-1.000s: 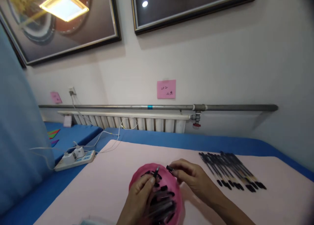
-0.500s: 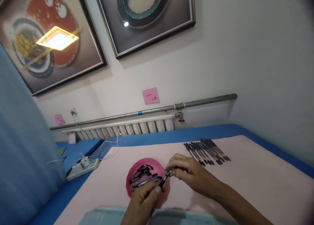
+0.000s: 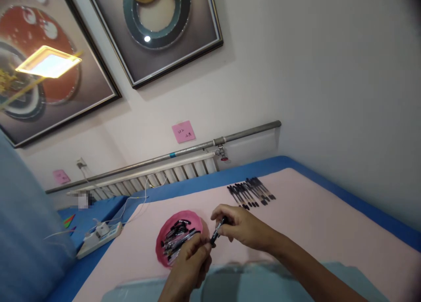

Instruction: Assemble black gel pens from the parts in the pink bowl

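Observation:
Between my hands is a pen [image 3: 216, 234] with black ends and a clear middle, held at a slant above the pink sheet. The fingers of my left hand [image 3: 191, 263] are closed at its lower end. My right hand [image 3: 241, 225] pinches the upper end, where a black tip shows by the thumb. Just left of them stands a pink bowl [image 3: 159, 249] holding several loose clear and black pen pieces [image 3: 179, 238]; my left hand covers part of its near right side. Beyond my right hand lies a row of black pens [image 3: 250, 192], side by side.
A pink sheet [image 3: 315, 223] covers the blue table [image 3: 279, 161]. Light blue plastic [image 3: 138, 291] lies along the near edge. A white power strip [image 3: 100, 240] with plugs and cables sits at left, near a blue curtain [image 3: 26, 231]. Behind are a radiator [image 3: 184, 168] and a pipe [image 3: 250, 131].
The camera view has turned, so the scene sits further left. My right hand has shifted its hold, and the pen now stands steeper, its clear part showing between my hands.

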Available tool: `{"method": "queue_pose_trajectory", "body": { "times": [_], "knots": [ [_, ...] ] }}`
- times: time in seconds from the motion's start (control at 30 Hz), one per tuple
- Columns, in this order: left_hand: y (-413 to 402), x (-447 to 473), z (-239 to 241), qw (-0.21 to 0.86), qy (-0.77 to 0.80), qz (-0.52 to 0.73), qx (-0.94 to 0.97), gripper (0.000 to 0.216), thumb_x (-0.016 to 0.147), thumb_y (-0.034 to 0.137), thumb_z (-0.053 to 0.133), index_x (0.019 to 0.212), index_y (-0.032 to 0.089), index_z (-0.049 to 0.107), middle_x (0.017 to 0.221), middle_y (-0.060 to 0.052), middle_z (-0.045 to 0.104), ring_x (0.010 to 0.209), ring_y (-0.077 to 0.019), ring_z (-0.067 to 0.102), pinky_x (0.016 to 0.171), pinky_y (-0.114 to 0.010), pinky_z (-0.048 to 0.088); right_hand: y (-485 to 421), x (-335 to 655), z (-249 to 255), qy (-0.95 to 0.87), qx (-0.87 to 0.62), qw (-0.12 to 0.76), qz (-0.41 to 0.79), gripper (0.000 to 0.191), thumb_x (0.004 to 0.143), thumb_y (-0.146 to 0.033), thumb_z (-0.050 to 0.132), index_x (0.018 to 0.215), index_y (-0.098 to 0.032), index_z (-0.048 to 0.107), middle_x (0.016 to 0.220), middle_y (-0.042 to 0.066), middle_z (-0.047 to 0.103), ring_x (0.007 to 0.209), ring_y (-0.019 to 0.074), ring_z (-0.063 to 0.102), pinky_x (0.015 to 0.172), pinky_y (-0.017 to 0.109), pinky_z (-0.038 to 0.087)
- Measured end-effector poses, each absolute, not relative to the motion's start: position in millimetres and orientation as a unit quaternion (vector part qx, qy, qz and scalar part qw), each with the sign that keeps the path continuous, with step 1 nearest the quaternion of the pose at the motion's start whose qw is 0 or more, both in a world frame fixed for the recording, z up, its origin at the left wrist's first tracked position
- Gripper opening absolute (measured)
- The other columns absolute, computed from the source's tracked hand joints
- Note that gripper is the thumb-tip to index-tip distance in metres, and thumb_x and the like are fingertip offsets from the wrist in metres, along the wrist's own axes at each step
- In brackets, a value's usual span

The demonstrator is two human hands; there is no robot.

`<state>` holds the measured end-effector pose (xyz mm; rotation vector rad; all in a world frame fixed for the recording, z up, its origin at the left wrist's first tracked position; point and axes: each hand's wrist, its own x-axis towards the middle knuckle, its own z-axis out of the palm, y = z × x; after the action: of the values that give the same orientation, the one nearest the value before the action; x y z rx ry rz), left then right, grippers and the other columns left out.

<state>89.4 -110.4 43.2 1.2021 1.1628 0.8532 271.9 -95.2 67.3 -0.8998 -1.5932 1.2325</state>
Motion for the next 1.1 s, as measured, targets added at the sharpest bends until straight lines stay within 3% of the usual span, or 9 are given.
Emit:
{"method": "queue_pose_trajectory", "body": {
  "times": [0.13, 0.23, 0.37, 0.47, 0.57, 0.67, 0.77, 0.9, 1.1],
  "knots": [
    [-102.6, 103.3, 36.9, 0.621, 0.476, 0.346, 0.517, 0.038, 0.066, 0.054, 0.064, 0.076, 0.019, 0.053, 0.043, 0.011, 0.035, 0.032, -0.0018, 0.015, 0.036, -0.019, 0.005, -87.7, 273.1, 55.0, -0.596, -0.364, 0.478, 0.532, 0.032, 0.067, -0.016, 0.058, 0.099, -0.018, 0.059, 0.067, -0.004, 0.059, 0.052, 0.0097, 0.052, 0.048, 0.022, 0.042],
    [-88.7, 112.9, 28.0, 0.618, 0.469, 0.387, 0.498, 0.043, 0.063, 0.054, 0.066, 0.081, 0.017, 0.053, 0.049, 0.009, 0.043, 0.033, -0.0022, 0.024, 0.036, -0.018, 0.01, -72.2, 288.4, 41.6, -0.49, -0.421, 0.553, 0.526, 0.041, 0.07, -0.027, 0.062, 0.109, -0.017, 0.055, 0.064, -0.004, 0.057, 0.052, 0.0113, 0.052, 0.047, 0.023, 0.042],
    [-71.1, 121.1, 18.1, 0.616, 0.475, 0.411, 0.475, 0.046, 0.059, 0.05, 0.07, 0.085, 0.015, 0.054, 0.056, 0.003, 0.054, 0.041, -0.0055, 0.042, 0.039, -0.018, 0.022, -48.3, 327.6, 25.0, -0.397, -0.492, 0.611, 0.477, 0.024, 0.075, -0.027, 0.056, 0.096, -0.016, 0.054, 0.068, -0.002, 0.054, 0.059, 0.0105, 0.052, 0.045, 0.019, 0.037],
    [-66.5, 127.8, 16.1, 0.647, 0.463, 0.395, 0.459, 0.047, 0.062, 0.047, 0.07, 0.091, 0.014, 0.054, 0.057, 0.004, 0.054, 0.039, -0.0037, 0.038, 0.039, -0.018, 0.017, -44.2, 339.6, 22.3, -0.399, -0.492, 0.605, 0.483, 0.011, 0.073, -0.023, 0.057, 0.08, -0.015, 0.058, 0.064, -0.002, 0.054, 0.056, 0.0094, 0.05, 0.041, 0.018, 0.032],
    [-66.8, 138.5, 16.6, 0.667, 0.448, 0.375, 0.462, 0.047, 0.065, 0.049, 0.068, 0.093, 0.015, 0.054, 0.054, 0.006, 0.05, 0.036, -0.0022, 0.031, 0.037, -0.018, 0.011, -51.2, 325.5, 25.3, -0.431, -0.463, 0.568, 0.526, 0.017, 0.071, -0.03, 0.063, 0.071, -0.013, 0.063, 0.066, 0.002, 0.061, 0.054, 0.0112, 0.053, 0.038, 0.019, 0.032],
    [-66.8, 149.2, 15.7, 0.672, 0.447, 0.361, 0.467, 0.05, 0.065, 0.053, 0.067, 0.095, 0.016, 0.054, 0.05, 0.009, 0.046, 0.033, -0.0015, 0.026, 0.037, -0.018, 0.007, -55.5, 306.6, 23.9, -0.437, -0.437, 0.556, 0.555, 0.017, 0.069, -0.031, 0.065, 0.065, -0.014, 0.062, 0.052, -0.001, 0.057, 0.043, 0.0085, 0.047, 0.036, 0.019, 0.028],
    [-65.2, 152.9, 11.5, 0.674, 0.459, 0.351, 0.46, 0.056, 0.057, 0.058, 0.069, 0.092, 0.016, 0.054, 0.045, 0.011, 0.042, 0.03, -0.0009, 0.021, 0.036, -0.019, 0.004, -50.4, 304.8, 17.3, -0.41, -0.415, 0.584, 0.565, 0.018, 0.067, -0.03, 0.067, 0.061, -0.015, 0.059, 0.045, -0.004, 0.052, 0.039, 0.0068, 0.042, 0.037, 0.019, 0.028],
    [-64.9, 145.6, 3.1, 0.668, 0.493, 0.334, 0.446, 0.064, 0.048, 0.064, 0.071, 0.087, 0.017, 0.054, 0.042, 0.012, 0.04, 0.027, -0.0007, 0.018, 0.034, -0.019, 0.002, -39.6, 324.6, 11.5, -0.336, -0.383, 0.653, 0.56, 0.023, 0.063, -0.035, 0.069, 0.066, -0.017, 0.056, 0.055, -0.004, 0.055, 0.049, 0.0075, 0.046, 0.04, 0.018, 0.029],
    [-69.3, 139.7, 8.1, 0.681, 0.453, 0.393, 0.42, 0.052, 0.062, 0.055, 0.069, 0.094, 0.018, 0.053, 0.047, 0.01, 0.044, 0.03, -0.0007, 0.022, 0.035, -0.017, 0.006, -43.2, 329.4, 16.7, -0.301, -0.327, 0.665, 0.601, 0.028, 0.058, -0.033, 0.077, 0.073, -0.015, 0.062, 0.055, -0.003, 0.054, 0.051, 0.0084, 0.047, 0.041, 0.019, 0.03]
  ]
}}
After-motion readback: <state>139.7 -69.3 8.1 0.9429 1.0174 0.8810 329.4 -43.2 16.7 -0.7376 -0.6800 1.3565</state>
